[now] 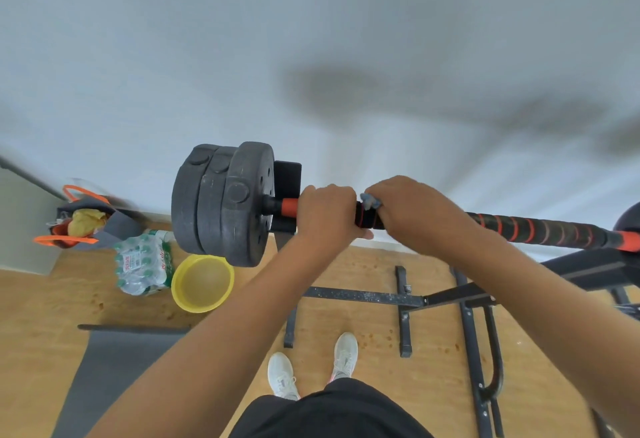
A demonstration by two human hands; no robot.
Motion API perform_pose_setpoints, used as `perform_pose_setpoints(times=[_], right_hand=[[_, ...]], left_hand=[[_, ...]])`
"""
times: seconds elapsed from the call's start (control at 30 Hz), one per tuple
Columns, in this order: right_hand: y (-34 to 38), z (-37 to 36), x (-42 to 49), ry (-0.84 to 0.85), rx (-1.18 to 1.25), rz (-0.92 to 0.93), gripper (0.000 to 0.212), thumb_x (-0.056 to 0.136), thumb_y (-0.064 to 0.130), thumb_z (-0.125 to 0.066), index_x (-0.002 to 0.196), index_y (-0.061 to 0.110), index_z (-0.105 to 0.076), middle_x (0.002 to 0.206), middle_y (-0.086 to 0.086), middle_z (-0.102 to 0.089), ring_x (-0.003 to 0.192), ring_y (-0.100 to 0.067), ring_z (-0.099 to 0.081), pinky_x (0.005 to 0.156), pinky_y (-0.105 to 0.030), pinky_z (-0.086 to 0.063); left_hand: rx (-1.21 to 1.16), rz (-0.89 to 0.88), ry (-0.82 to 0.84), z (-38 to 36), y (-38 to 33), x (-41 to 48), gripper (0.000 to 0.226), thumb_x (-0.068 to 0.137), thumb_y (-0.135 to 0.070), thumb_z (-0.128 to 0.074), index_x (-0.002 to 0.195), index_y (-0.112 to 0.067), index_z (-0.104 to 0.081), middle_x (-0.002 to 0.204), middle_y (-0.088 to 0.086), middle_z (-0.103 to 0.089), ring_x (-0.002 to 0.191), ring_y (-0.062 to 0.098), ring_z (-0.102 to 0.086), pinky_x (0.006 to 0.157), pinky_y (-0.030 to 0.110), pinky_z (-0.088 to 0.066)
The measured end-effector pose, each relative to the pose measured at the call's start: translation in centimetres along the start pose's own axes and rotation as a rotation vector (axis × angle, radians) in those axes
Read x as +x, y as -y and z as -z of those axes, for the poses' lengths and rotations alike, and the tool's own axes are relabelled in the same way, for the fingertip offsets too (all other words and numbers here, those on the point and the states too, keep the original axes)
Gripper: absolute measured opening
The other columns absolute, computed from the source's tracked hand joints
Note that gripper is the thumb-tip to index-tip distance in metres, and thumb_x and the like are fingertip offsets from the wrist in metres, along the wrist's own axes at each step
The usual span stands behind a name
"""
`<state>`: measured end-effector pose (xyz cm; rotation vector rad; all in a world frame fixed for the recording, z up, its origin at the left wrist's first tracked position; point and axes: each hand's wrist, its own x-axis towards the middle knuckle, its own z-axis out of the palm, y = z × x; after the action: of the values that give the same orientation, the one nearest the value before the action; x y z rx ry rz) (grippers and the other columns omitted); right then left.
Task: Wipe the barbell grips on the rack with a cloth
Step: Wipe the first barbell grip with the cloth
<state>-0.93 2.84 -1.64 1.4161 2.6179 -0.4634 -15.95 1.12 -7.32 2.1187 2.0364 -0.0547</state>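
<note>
A: Status on the grips?

B: Left grip point(325, 210) is clamped around the bar point(533, 229), fingers curled over the top. It sits just inboard of the short orange sleeve next to the plates point(221, 203).

A: Right one?

B: Right grip point(412, 209) is clamped on the cloth point(370, 200), pressing it onto the bar. It is just beside the left grip, nearly touching. Only a small blue-grey tuft of cloth shows between the two; the rest is hidden under the fingers.

A: Bar surface?

B: Black with an orange spiral wrap, running out right of the right grip to another orange section at the frame edge. A short black stretch shows between the two grips.

A: Rack?

B: Black rack point(450, 297) below and right of the grips, feet on the wood floor point(381, 264). A black upright plate stands behind the bar, just left of the left grip.

A: Anything readable?

B: A shrink-wrapped pack of bottles point(143, 264) sits on the floor, down-left of the left grip, beyond the plates. It has a red and white label, but the writing is too blurred to read. No text shows on the plates.

A: Other clutter?

B: Yellow basin point(202, 283) just right of the bottles, under the plates. Grey bag point(86, 222) with orange handles further left, with something yellow inside. Dark mat point(110, 368) at lower left. White shoes point(313, 365) directly below the grips.
</note>
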Motion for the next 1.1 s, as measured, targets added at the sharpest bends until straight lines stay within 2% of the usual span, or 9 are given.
perform_pose_setpoints(times=[0.1, 0.23, 0.37, 0.47, 0.57, 0.73, 0.8, 0.93, 1.1], right_hand=[[-0.5, 0.1, 1.4, 0.035, 0.121, -0.054, 0.026, 0.095, 0.015, -0.042, 0.069, 0.017, -0.046, 0.071, -0.001, -0.055, 0.064, -0.022, -0.051, 0.057, -0.033, -0.038], [-0.8, 0.0, 0.6, 0.052, 0.168, -0.02, 0.027, 0.093, 0.015, -0.046, 0.067, 0.022, -0.047, 0.069, 0.002, -0.055, 0.061, -0.018, -0.05, 0.056, -0.032, -0.038], [-1.5, -0.6, -0.3, 0.024, 0.164, 0.067, 0.012, 0.096, 0.036, -0.061, 0.088, 0.028, -0.058, 0.084, 0.009, -0.059, 0.079, -0.012, -0.055, 0.069, -0.034, -0.048], [-1.5, -2.0, -0.2, -0.035, 0.025, 0.08, 0.033, 0.089, 0.047, -0.07, 0.111, 0.024, -0.061, 0.101, 0.008, -0.06, 0.097, -0.013, -0.052, 0.079, -0.036, -0.052], [-1.4, -2.3, 0.2, -0.061, 0.01, 0.093, 0.028, 0.089, 0.043, -0.072, 0.103, 0.02, -0.062, 0.095, 0.006, -0.061, 0.091, -0.015, -0.055, 0.076, -0.039, -0.053], [-1.8, -0.6, 0.9, 0.167, 0.15, 0.073, 0.02, 0.091, 0.038, -0.073, 0.09, 0.02, -0.065, 0.081, 0.005, -0.065, 0.073, -0.014, -0.06, 0.065, -0.03, -0.047], [-1.9, 0.1, 1.3, 0.217, 0.153, 0.091, 0.02, 0.091, 0.039, -0.072, 0.089, 0.021, -0.064, 0.078, 0.006, -0.065, 0.071, -0.01, -0.059, 0.061, -0.025, -0.04], [-2.4, 1.0, 2.5, 0.307, 0.19, 0.069, 0.027, 0.09, 0.043, -0.072, 0.093, 0.017, -0.067, 0.075, -0.002, -0.071, 0.066, -0.017, -0.069, 0.059, -0.026, -0.052], [-2.3, 0.9, 2.6, 0.325, 0.145, 0.075, 0.038, 0.091, 0.046, -0.07, 0.099, 0.009, -0.069, 0.08, -0.007, -0.073, 0.066, -0.017, -0.069, 0.056, -0.021, -0.047]], left_hand=[[0.154, -0.026, -0.231, -1.3, -0.5, -1.7, 0.041, 0.081, -0.049, -0.077, 0.078, -0.023, -0.047, 0.063, -0.007, -0.042, 0.061, 0.019, -0.043, 0.067, 0.033, -0.029], [-0.035, -0.073, 0.162, 1.7, 0.7, -0.3, 0.023, 0.092, -0.018, -0.066, 0.098, -0.016, -0.044, 0.083, -0.002, -0.048, 0.082, 0.022, -0.051, 0.071, 0.035, -0.04], [-0.037, -0.155, 0.345, 3.9, 2.1, 0.3, 0.021, 0.099, -0.027, -0.066, 0.087, -0.019, -0.05, 0.089, 0.001, -0.061, 0.083, 0.024, -0.061, 0.077, 0.04, -0.053], [0.037, -0.147, 0.184, 2.9, 2.1, -0.7, 0.014, 0.098, -0.031, -0.068, 0.099, -0.019, -0.062, 0.091, 0.0, -0.065, 0.081, 0.023, -0.065, 0.065, 0.035, -0.047], [0.027, -0.097, 0.079, 2.0, 2.0, -1.9, 0.006, 0.098, -0.029, -0.069, 0.101, -0.025, -0.064, 0.087, -0.006, -0.065, 0.078, 0.018, -0.061, 0.061, 0.031, -0.038], [0.035, -0.077, -0.237, -0.2, 1.4, -5.3, 0.01, 0.096, -0.021, -0.07, 0.097, -0.023, -0.06, 0.08, -0.007, -0.064, 0.07, 0.015, -0.053, 0.051, 0.028, -0.031], [0.032, -0.094, -0.181, 0.4, 1.3, -4.8, 0.012, 0.097, -0.026, -0.069, 0.103, -0.023, -0.06, 0.089, -0.006, -0.064, 0.08, 0.016, -0.058, 0.059, 0.03, -0.043], [-0.086, -0.114, 0.231, 2.4, 2.2, -1.7, 0.012, 0.098, -0.025, -0.068, 0.105, -0.019, -0.06, 0.098, 0.0, -0.066, 0.089, 0.02, -0.064, 0.077, 0.037, -0.054], [0.014, -0.093, 0.095, 1.3, 2.1, -3.2, 0.009, 0.101, -0.018, -0.062, 0.102, -0.024, -0.056, 0.088, -0.005, -0.06, 0.079, 0.019, -0.059, 0.066, 0.033, -0.043]])
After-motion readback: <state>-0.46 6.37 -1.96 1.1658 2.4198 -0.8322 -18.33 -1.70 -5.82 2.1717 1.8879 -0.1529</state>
